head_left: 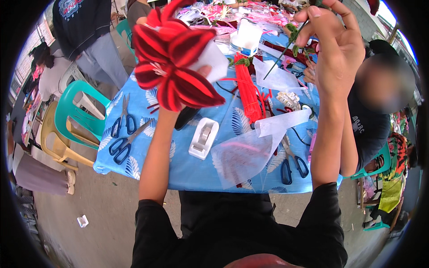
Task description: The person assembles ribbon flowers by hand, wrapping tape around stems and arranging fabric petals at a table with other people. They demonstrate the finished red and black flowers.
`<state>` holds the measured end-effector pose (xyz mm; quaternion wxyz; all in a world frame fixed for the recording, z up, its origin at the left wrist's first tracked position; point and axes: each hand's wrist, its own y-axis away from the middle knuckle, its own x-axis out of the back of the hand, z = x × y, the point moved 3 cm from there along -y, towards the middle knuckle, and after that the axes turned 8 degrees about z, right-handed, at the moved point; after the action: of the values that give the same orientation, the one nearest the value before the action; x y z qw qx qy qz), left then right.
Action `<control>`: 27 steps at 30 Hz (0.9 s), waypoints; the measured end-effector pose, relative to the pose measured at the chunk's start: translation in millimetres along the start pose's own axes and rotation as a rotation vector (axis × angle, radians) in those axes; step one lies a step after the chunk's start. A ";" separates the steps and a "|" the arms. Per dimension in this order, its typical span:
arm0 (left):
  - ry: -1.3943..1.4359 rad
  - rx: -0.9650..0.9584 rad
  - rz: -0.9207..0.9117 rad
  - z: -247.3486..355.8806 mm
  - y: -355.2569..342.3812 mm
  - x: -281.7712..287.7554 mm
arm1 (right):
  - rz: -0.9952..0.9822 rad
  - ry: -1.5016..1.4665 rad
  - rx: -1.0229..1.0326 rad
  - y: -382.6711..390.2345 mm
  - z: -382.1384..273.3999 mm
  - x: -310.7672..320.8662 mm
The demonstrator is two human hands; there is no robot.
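Observation:
In my left hand (204, 71) is a bunch of red fuzzy pipe-cleaner flowers (167, 71) with dark red petal centres, backed by white wrapping paper (214, 62). The blooms hide most of its fingers; the thumb shows against the paper. Raised at the upper right, my right hand (334, 51) pinches a thin dark green stem (278, 61) between thumb and fingertip. The stem slants down to the left over the table, with small green leaves (292, 38) near the grip. Below lie a bundle of red pipe cleaners (247, 91) and a translucent white sheet (243, 158).
A white tape dispenser (204, 138) stands near the front of the blue tablecloth (183, 172). Scissors (129, 143) lie at the left, another pair of scissors (292, 163) at the right. Craft materials crowd the far end. A person (373, 120) sits at the right; a green chair (80, 111) is left.

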<state>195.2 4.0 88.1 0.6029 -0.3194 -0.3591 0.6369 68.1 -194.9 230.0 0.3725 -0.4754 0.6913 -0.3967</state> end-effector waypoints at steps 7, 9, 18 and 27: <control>0.186 0.147 -0.263 -35.7 49.3 -29.5 | -0.058 0.194 0.099 1.5 -7.5 5.2; 0.229 0.120 -0.299 -38.8 57.6 -33.4 | -0.050 0.243 0.113 2.1 -7.0 5.7; 0.633 0.339 -0.213 -13.6 54.3 -46.7 | -0.050 0.076 -0.044 7.9 -3.3 -1.2; 0.125 -0.106 -0.179 10.5 40.9 -50.6 | -0.018 0.148 -0.035 9.6 2.2 2.8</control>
<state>167.9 -47.8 57.9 0.6608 -0.3566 -0.3808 0.5396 65.9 -195.7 220.0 0.3086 -0.4575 0.7194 -0.4219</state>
